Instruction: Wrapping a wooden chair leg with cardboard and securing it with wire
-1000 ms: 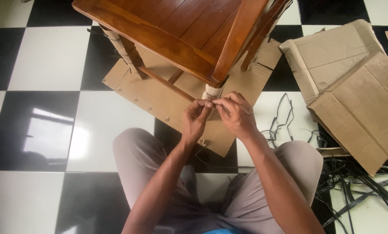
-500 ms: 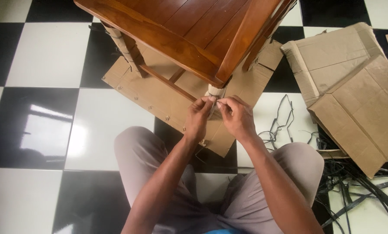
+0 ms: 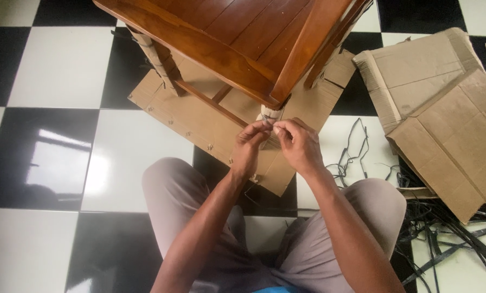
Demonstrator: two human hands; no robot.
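Down near the floor, both hands are meeting at the wrapped chair leg (image 3: pixel 270 114), which is standing on a flat sheet of cardboard (image 3: pixel 199 122) that is keeping the wood off the tiles. The left hand (image 3: pixel 249 146) and the right hand (image 3: pixel 299 144) are each pressing thumb and fingertips together, pinching something thin just below the pale wrapping; it is too small to make out, perhaps a strap end. The wooden chair (image 3: pixel 237 38) is being kept upright, so the leg is sitting right in front of the knees. Loose black straps (image 3: pixel 443 233) and folded cardboard (image 3: pixel 443 114) are lying to the right. The chair's top is cut off by the frame.
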